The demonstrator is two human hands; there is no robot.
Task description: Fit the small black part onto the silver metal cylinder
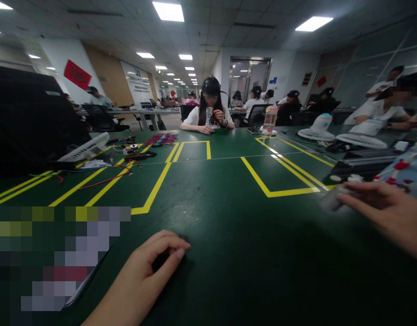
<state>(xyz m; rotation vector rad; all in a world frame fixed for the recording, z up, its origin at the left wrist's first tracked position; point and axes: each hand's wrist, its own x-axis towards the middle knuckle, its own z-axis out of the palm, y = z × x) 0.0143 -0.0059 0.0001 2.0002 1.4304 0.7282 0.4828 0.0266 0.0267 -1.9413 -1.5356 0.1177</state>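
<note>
1 blurred grey object [331, 199] juts from the right hand [390, 209], whose thumb and fingers pinch it.

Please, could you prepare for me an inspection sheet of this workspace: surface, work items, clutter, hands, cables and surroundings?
Surface: green table, marked with yellow tape.
Work items: small grey object, blurred, in the right hand; small dark item by the fingertips of the left hand, too unclear to identify.
Clutter: bundle of coloured wires, drink bottle and two white fans farther off.
Hands: left low over the table, fingers curled, grip unclear; right pinching the grey object.
Cables: red wire across the tape, left side.
Surroundings: a person seated opposite, others behind; ceiling lights on.
</note>
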